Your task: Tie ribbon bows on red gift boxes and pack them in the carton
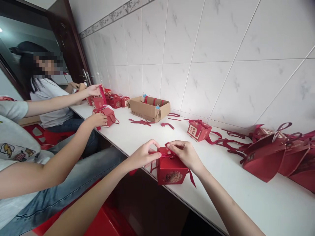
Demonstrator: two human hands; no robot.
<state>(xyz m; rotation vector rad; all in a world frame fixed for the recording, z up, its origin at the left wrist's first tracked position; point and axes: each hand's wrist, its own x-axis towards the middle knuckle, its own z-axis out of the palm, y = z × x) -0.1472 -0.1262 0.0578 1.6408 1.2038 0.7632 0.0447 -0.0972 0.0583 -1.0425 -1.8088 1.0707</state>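
Observation:
A small red gift box (170, 170) stands at the front edge of the white counter (246, 193), with a dark red ribbon (165, 154) across its top. My left hand (144, 154) pinches the ribbon at the box's top left. My right hand (185, 153) pinches the ribbon from the right, fingers closed. A loose ribbon tail (192, 178) hangs down the box's right side.
Another red box (198, 130) with a ribbon stands behind. Red paper bags (270, 157) lie at the right. An open cardboard box (150, 108) sits by the tiled wall, loose ribbons (141, 122) near it. Two co-workers at the left handle red boxes (105, 114).

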